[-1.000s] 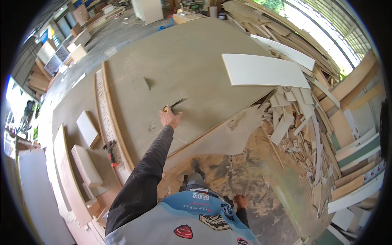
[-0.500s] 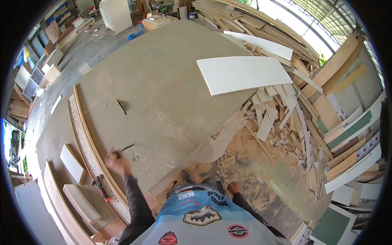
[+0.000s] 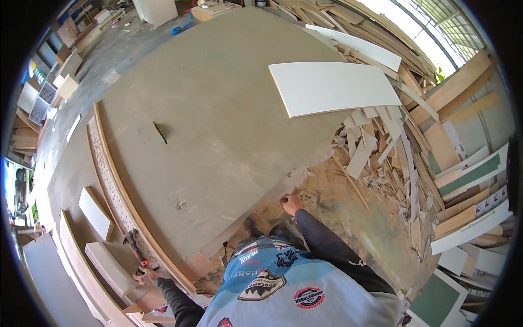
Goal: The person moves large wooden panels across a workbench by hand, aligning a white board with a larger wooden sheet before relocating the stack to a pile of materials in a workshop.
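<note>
At the lower left, my left hand (image 3: 144, 276) is curled beside the handle end of a claw hammer (image 3: 133, 246) with a red and black handle. A small dark piece shows at its fingers; I cannot tell what it is. The hammer lies across a long speckled strip with wooden edges (image 3: 122, 188). My right hand (image 3: 292, 204) is closed near the front edge of the large grey-brown tabletop (image 3: 218, 125); anything inside its fingers is hidden. A thin dark stick (image 3: 160, 132) lies on the tabletop, well ahead of my left hand.
A large white panel (image 3: 338, 89) rests over the tabletop's far right corner. Offcuts (image 3: 362, 152) heap on the floor beyond it, with stacked boards (image 3: 348, 27) behind. Left of the strip lie a small white panel (image 3: 95, 212) and a pale block (image 3: 111, 267).
My left hand has moved back and down to the hammer's handle end; the thin dark stick it held no longer shows clearly. My right hand has come up and forward to the tabletop's edge.
</note>
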Available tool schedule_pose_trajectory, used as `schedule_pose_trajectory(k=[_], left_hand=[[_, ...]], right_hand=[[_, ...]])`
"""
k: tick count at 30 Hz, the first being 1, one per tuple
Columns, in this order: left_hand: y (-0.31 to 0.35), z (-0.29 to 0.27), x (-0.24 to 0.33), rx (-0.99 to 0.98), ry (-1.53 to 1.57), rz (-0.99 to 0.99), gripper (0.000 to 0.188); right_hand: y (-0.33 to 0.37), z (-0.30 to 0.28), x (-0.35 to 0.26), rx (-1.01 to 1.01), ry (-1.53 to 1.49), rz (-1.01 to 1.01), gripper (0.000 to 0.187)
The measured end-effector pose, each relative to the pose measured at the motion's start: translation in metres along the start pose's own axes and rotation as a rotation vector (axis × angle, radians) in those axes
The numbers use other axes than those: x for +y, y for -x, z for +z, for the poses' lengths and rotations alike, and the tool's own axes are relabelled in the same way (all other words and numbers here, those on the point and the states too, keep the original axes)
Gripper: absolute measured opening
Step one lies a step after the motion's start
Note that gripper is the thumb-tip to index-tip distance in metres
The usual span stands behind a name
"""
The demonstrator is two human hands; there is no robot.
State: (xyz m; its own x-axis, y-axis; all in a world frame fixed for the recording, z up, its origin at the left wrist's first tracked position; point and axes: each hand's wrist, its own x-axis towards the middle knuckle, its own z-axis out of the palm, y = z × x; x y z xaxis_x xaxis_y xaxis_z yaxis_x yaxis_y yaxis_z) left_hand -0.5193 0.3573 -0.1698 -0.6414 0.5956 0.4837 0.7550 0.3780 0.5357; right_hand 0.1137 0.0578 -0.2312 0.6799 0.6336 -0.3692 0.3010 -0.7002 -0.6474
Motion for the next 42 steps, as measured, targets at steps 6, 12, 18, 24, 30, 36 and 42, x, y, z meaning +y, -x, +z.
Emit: schedule_pose_trajectory(k=[6, 12, 18, 24, 30, 36, 42], left_hand=[[0.006, 0.0, 0.038, -0.04, -0.296, -0.122, 0.068], [0.061, 0.002, 0.129, 0.154, -0.258, -0.123, 0.06], [0.221, 0.024, 0.258, 0.017, 0.127, 0.044, 0.045], [0.436, -0.035, 0.457, -0.69, 0.702, 0.207, 0.03], [0.57, -0.095, 0.576, -1.124, 0.696, 0.296, 0.025], [0.606, -0.113, 0.597, -1.065, 0.588, 0.518, 0.027], [0.627, -0.106, 0.632, -1.029, 0.623, 0.728, 0.032]], right_hand=[[0.017, -0.027, 0.039, 0.057, -0.155, 0.056, 0.024], [0.019, -0.104, 0.11, 0.259, -0.777, 0.465, 0.031], [-0.088, -0.235, 0.166, 0.504, -0.995, 0.497, 0.048], [-0.226, -0.361, 0.139, 0.497, -1.053, 0.273, 0.052], [-0.301, -0.416, 0.168, 0.324, -1.158, 0.118, 0.037], [-0.301, -0.406, 0.16, 0.23, -1.33, 0.252, 0.031], [-0.317, -0.414, 0.135, 0.35, -1.362, 0.171, 0.032]])
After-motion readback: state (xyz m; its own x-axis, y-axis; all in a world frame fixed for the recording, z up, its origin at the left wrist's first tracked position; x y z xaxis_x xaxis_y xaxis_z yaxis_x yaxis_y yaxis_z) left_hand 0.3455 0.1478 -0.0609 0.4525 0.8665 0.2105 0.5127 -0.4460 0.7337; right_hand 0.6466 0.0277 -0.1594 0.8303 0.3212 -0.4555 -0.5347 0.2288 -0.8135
